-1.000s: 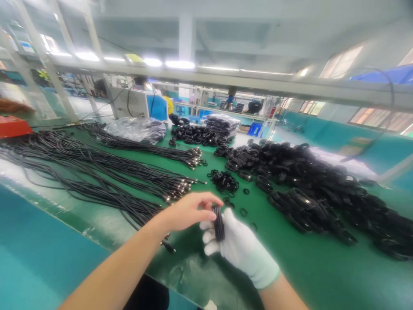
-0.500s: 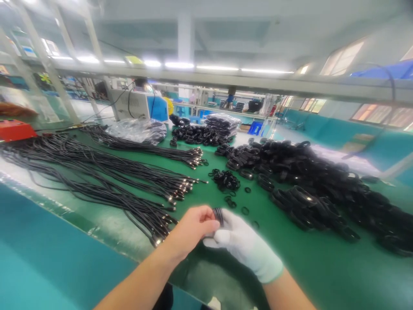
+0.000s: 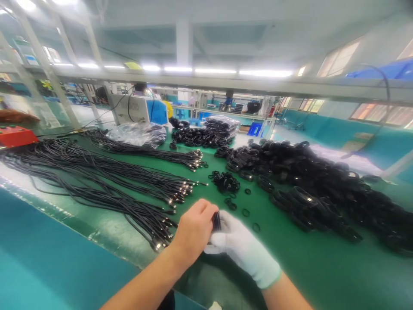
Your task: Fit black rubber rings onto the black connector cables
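Note:
A small coiled bundle of black cable is between my two hands, over the near edge of the green table. My bare left hand is closed on its left side, with the fingers bent over the top. White-gloved, my right hand grips the coil from the right. Just left of my hands lie the metal plug ends of long straight black cables. Beyond my hands sits a little heap of small black rings, with a few loose rings nearer.
Coiled black cables form a big pile on the right. Further back are another black pile, plastic bags and a grey-blue machine. A red box sits far left. A shelf beam spans above.
My left hand has turned, and its fingers have moved up over the top of the coil. The right hand still holds the coil, almost in place.

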`<move>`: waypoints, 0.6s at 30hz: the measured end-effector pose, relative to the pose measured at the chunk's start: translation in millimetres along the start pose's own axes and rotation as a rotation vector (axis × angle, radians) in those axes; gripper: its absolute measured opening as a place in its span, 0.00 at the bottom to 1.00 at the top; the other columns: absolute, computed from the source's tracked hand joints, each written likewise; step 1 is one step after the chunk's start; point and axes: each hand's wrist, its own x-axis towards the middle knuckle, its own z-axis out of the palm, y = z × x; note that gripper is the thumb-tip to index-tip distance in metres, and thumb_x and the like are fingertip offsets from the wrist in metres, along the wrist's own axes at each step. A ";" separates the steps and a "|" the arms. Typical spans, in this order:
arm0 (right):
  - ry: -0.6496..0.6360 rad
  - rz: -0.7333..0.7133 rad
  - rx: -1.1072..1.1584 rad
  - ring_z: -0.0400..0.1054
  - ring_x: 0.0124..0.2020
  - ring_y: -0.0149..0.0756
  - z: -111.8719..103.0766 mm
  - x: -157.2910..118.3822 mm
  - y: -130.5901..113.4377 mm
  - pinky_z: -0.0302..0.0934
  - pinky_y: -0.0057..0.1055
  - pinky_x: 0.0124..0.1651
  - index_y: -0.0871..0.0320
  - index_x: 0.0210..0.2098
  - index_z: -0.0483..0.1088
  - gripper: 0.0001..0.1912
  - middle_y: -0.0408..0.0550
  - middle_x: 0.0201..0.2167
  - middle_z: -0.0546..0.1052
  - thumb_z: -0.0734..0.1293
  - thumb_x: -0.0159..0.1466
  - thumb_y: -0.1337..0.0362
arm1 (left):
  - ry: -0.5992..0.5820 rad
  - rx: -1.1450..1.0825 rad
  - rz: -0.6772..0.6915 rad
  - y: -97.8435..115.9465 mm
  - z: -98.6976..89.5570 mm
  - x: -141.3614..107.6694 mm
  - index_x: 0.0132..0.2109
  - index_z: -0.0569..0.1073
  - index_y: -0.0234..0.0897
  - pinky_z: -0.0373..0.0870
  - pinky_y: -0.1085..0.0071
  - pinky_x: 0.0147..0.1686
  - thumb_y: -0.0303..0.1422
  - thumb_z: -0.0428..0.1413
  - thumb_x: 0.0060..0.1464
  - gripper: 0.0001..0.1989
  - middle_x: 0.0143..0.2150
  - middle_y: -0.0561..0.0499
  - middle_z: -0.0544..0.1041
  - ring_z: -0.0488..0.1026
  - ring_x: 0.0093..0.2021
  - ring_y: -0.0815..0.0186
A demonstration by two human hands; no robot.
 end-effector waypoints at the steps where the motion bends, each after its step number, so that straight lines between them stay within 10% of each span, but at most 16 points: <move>1: -0.007 -0.009 0.005 0.67 0.48 0.44 1.1 0.0 0.5 0.67 0.43 0.45 0.57 0.49 0.64 0.25 0.51 0.47 0.69 0.71 0.52 0.72 | 0.035 -0.005 0.053 -2.7 3.0 -0.2 0.39 0.74 0.38 0.66 0.73 0.36 0.17 0.47 0.49 0.16 0.35 0.51 0.71 0.69 0.35 0.67; 6: -0.058 -0.029 0.079 0.70 0.46 0.43 2.8 0.2 2.3 0.64 0.46 0.48 0.56 0.53 0.62 0.27 0.52 0.49 0.68 0.70 0.55 0.68 | 0.133 -0.215 0.025 -13.0 8.2 5.7 0.35 0.75 0.38 0.67 0.78 0.31 0.16 0.50 0.47 0.14 0.29 0.55 0.71 0.70 0.30 0.72; 18: -0.153 0.011 0.408 0.71 0.39 0.36 -7.3 2.5 0.6 0.67 0.32 0.39 0.62 0.50 0.67 0.17 0.54 0.44 0.73 0.62 0.63 0.61 | -0.332 -0.427 -0.121 -21.0 -21.6 42.8 0.42 0.76 0.40 0.68 0.69 0.41 0.25 0.53 0.51 0.12 0.40 0.51 0.74 0.71 0.40 0.65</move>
